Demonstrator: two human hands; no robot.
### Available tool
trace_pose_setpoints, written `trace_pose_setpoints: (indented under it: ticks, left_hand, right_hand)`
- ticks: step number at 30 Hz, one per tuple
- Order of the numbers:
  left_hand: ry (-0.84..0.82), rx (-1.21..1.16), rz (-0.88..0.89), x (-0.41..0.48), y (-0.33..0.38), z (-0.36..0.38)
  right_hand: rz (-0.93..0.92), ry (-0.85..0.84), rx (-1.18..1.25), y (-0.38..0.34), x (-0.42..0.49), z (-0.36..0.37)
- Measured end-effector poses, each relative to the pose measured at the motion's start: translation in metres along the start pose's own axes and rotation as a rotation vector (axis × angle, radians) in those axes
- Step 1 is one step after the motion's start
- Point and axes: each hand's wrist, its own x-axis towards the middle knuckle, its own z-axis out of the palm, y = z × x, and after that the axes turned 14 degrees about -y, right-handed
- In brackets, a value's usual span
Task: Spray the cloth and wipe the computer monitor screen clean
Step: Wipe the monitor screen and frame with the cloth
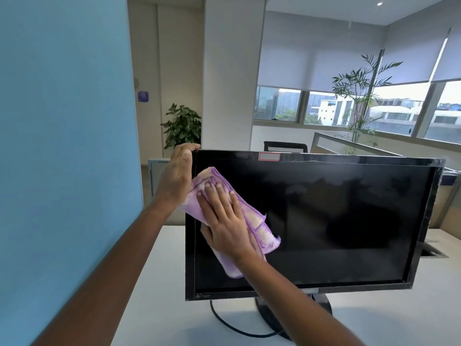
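No legible text; red-edged sticker [269, 156] on monitor [336, 221] bezel too blurred.

This is an office. A computer monitor [324, 221] stands on a white desk [154, 283], and behind it a black mesh-backed chair [285, 146] sits beside a low desk partition [349, 146]. A long band of windows [277, 103] under grey roller blinds [287, 58] looks out on city buildings. A leafy potted plant [183, 126] stands by a white column [232, 71], a tall palm [359, 96] by the glass.
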Motion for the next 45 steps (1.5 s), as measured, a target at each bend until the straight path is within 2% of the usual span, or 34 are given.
trace_pose_setpoints:
  ticks: [2, 6, 9, 17, 25, 28, 30, 32, 40, 45]
  left_hand:
    - [-0.006, -0.003, 0.003, 0.002, 0.003, 0.001]
    - [0.0, -0.036, -0.015, 0.001, 0.008, 0.002]
    - [-0.013, -0.025, -0.048, -0.003, 0.006, -0.001]
    - [-0.034, 0.054, -0.03, -0.001, 0.003, 0.0]
    - [-0.028, 0.055, -0.018, -0.002, 0.0, 0.002]
    - [-0.022, 0.052, -0.019, -0.002, 0.002, 0.004]
    - [-0.005, 0.062, -0.022, -0.003, 0.001, 0.007]
    - [0.029, 0.057, -0.026, -0.008, -0.003, 0.014]
    - [0.055, -0.036, -0.219, -0.093, -0.04, 0.072]
    - [0.086, -0.093, -0.392, -0.143, -0.05, 0.106]
  right_hand:
    - [-0.029, -0.005, -0.009, 0.01, 0.006, -0.01]
    - [0.159, 0.037, 0.141, -0.006, 0.03, -0.028]
    - [0.208, 0.052, 0.225, -0.025, 0.029, -0.029]
    - [0.127, 0.033, 0.171, -0.04, -0.04, 0.012]
    - [-0.049, -0.189, 0.079, -0.049, -0.107, 0.046]
    - [-0.153, -0.33, 0.003, -0.052, -0.131, 0.051]
    - [-0.165, -0.447, -0.011, -0.055, -0.14, 0.05]
    - [-0.148, -0.494, 0.0, -0.056, -0.143, 0.048]
    - [-0.152, -0.495, -0.034, -0.015, -0.157, 0.032]
    - [-0.108, -0.356, -0.082, 0.041, -0.196, 0.029]
